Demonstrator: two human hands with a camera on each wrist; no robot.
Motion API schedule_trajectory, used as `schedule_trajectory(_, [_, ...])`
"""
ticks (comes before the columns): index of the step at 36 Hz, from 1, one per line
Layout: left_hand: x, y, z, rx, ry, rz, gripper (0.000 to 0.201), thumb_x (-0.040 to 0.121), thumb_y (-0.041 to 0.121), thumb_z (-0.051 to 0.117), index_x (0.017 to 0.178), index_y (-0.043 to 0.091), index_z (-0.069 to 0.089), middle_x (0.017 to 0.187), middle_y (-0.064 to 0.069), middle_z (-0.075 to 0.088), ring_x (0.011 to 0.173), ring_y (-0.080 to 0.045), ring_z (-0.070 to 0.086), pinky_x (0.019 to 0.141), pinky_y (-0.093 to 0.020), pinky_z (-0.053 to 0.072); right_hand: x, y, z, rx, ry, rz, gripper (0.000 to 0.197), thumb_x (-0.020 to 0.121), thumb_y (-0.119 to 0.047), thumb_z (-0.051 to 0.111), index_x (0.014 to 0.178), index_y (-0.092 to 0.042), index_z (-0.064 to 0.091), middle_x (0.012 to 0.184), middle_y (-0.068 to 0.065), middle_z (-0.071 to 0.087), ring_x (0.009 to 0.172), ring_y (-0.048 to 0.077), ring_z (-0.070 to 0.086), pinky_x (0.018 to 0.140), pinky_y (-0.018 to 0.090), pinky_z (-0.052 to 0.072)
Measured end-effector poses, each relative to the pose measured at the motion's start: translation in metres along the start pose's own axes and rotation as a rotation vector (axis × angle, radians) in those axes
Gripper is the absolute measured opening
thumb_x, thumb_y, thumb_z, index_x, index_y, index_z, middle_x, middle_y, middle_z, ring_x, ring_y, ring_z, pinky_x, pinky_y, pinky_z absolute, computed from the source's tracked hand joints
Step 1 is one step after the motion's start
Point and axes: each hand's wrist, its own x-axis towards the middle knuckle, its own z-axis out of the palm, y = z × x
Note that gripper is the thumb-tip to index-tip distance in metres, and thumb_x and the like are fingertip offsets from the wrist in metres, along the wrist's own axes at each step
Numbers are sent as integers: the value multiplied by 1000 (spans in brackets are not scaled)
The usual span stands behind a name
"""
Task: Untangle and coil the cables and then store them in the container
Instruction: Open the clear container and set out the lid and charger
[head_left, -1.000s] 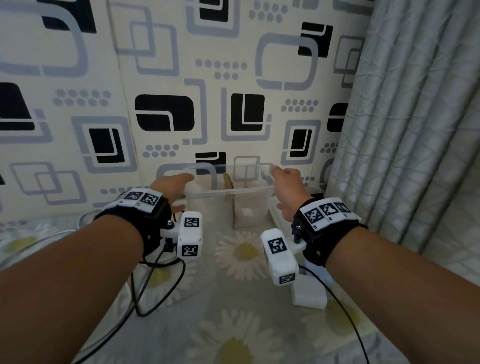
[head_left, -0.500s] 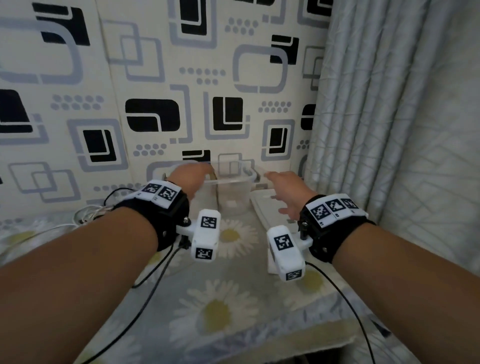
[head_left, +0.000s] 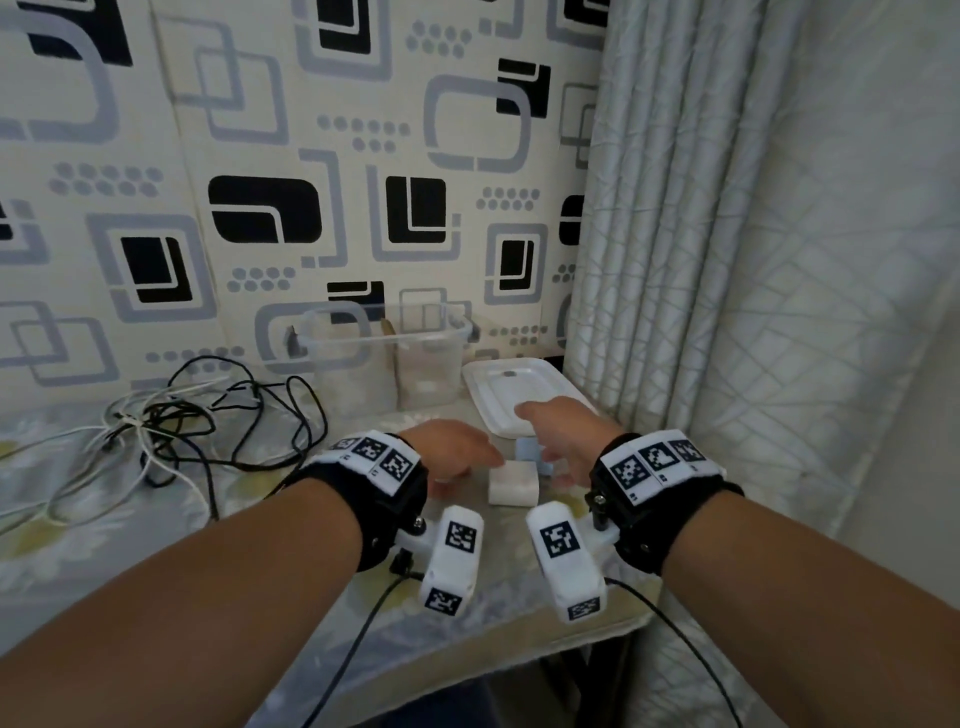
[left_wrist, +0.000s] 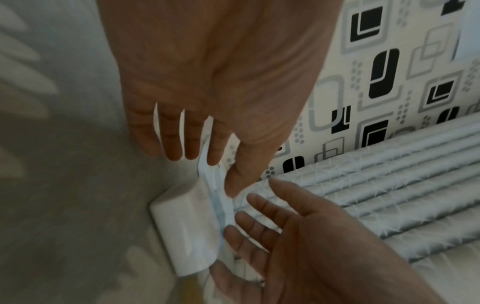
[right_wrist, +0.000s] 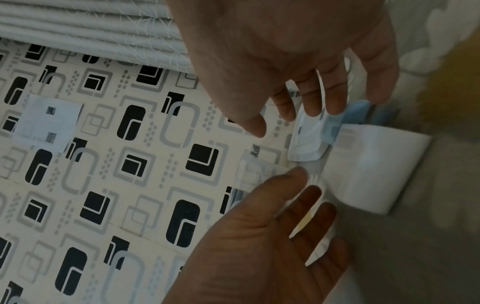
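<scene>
Clear plastic container (head_left: 384, 358) stands lidless against the patterned wall at twelve o'clock from my hands, its white lid (head_left: 519, 395) flat on the table just to its right. Tangled black and white cables (head_left: 208, 415) lie loose on the daisy-print tablecloth (head_left: 78, 519) at ten o'clock, well apart from the container. My left hand (head_left: 447, 452) and right hand (head_left: 566, 441) hover with straight, spread fingers, holding nothing, on either side of a white charger block (head_left: 513, 484); a pale blue and white packet (right_wrist: 311, 135) sits touching its far side. Faint print on the charger block is too blurred to read. Grey curtain (head_left: 727, 260) hangs at two o'clock.
</scene>
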Motion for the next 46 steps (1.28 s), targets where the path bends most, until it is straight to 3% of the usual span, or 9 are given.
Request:
schedule_trajectory(2, [2,-3,6,94,-37,8,62,79,25,77,136,23,51,131,-5,57,118,-25,56,102,-40,47,-4,2,3,39,-25,22,48,97,-34,49,137,-8,40,113,10,46,100,28,51,78,43,48])
schedule_trajectory(5, [3,-4,10,240,-59,62,76,77,23,79,144,21,42,140,-2,52,123,-21,52,105,-37,43,-5,2,8,49,-28,4,46,97,-35,50,133,-7,44,104,9,48,87,26,52,71,40,48])
schedule_trajectory(14, [9,-13,-6,413,25,136,54,79,30,77,128,22,56,124,0,61,112,-19,57,101,-35,46,2,-8,24,30,-89,-44,44,95,-34,51,128,-5,48,118,13,53,113,31,53,99,50,46])
schedule_trajectory(19, [18,-15,-27,327,103,141,54,78,31,79,126,21,56,121,0,62,109,-20,59,94,-30,48,7,-19,31,65,-115,-93,28,94,-18,56,119,-5,57,113,11,59,101,27,60,91,40,53])
schedule_trajectory(22, [20,-8,-41,255,130,159,50,79,27,79,123,20,56,111,1,61,98,-19,60,84,-27,48,10,-29,32,-16,-162,-155,37,91,-18,58,124,-1,57,108,9,58,96,24,56,94,40,50])
schedule_trajectory(28, [31,11,-69,132,209,227,47,71,22,85,111,22,61,112,-3,66,104,-22,61,93,-38,50,24,-56,28,-113,-147,-221,38,96,-25,53,126,-3,57,108,10,57,98,25,54,91,39,46])
schedule_trajectory(36, [41,39,-101,-25,252,369,46,71,12,84,110,18,60,96,3,65,76,-9,58,61,-18,41,45,-91,29,126,-233,-143,26,97,-37,54,111,-16,58,100,6,65,75,18,62,70,30,47])
schedule_trajectory(39, [46,45,-112,-27,269,382,47,70,15,84,111,20,60,98,4,64,79,-9,58,64,-20,42,53,-104,31,155,-243,-161,18,97,-33,55,99,-16,59,94,6,67,74,19,63,70,29,46])
schedule_trajectory(46, [61,50,-138,-65,294,376,47,74,18,82,115,19,58,97,4,63,76,-8,56,62,-20,41,79,-132,40,127,-251,-207,18,95,-34,59,101,-17,60,91,1,68,75,17,64,71,30,43])
